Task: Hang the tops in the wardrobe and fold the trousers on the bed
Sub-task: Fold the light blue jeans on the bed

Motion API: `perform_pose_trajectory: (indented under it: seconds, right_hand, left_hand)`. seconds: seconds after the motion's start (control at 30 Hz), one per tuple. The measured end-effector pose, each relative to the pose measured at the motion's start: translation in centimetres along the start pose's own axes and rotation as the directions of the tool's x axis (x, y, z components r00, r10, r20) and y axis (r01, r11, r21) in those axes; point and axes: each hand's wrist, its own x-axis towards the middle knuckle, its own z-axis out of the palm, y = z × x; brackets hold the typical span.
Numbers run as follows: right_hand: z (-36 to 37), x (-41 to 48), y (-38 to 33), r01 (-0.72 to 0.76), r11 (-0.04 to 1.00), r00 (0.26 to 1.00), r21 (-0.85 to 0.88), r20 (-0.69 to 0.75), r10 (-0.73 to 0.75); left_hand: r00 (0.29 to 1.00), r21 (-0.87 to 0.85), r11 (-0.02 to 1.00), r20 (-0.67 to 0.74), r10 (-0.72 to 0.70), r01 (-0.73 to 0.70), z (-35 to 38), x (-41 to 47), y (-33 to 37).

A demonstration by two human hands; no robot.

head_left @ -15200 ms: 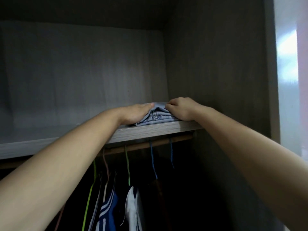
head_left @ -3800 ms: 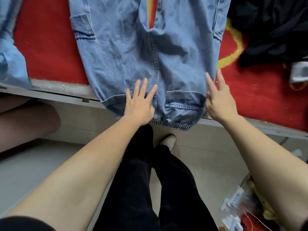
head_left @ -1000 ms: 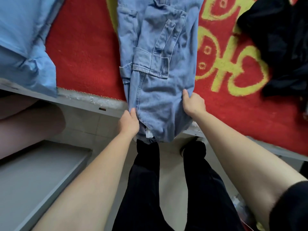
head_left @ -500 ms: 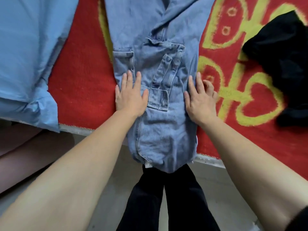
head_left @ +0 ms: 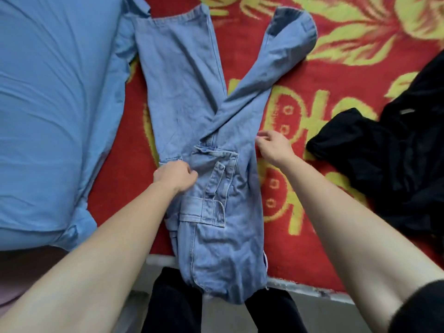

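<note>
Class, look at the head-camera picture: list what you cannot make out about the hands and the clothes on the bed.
Left hand, head view: fingers curled beneath its back, so any grip on the jeans is hidden.
Right hand: whether it pinches the jeans' edge is unclear.
Blue shirt: cut off by the left edge.
Black garment: cut by the right edge, too dark to identify.

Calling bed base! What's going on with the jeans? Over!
Left grip curled on jeans, left edge. Right grip at right edge, hold unclear. Jeans folded lengthwise, legs splayed. Black clothes beside, not touching.
</note>
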Motion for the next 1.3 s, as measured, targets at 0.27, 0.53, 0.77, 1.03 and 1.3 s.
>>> perform_pose_trajectory:
  seconds: [0.27, 0.53, 0.77, 1.03, 1.3]
  right_hand:
    - [-3.5, 11.6, -7.2, -0.012, 0.684, 0.912, 0.729, -0.272, 0.306]
    - [-5.1, 14.4, -13.5, 0.198, 0.715, 0.833, 0.671, -0.5, 0.238]
    - [2.4, 13.7, -26.6, 0.599, 0.788, 0.776, 0.146, -0.351, -0.524]
    - [4.0, 15.4, -22.2, 0.305, 0.952, 0.898, -0.024, -0.327, -0.295]
    - [2.3, 18.6, -19.1, 0.084, 0.996, 0.888, -0.017, -0.452, -0.082]
  left_hand:
    - [0.904, -0.354, 0.847, -0.311, 0.292, -0.396, -6.5, 9.8, 6.4]
    - [0.873, -0.689, 0.545, -0.444, 0.204, -0.478, -7.2, 11.7, 4.1]
    - [0.865, -0.851, 0.415, -0.443, -0.235, -0.323, -7.9, 12.5, -2.7]
    - [0.925, -0.909, 0.397, -0.254, -0.284, -0.127, -7.4, 15.2, -5.6]
    - [0.846, -0.789, 0.602, -0.4, -0.354, -0.121, -12.1, 20.0, -2.9]
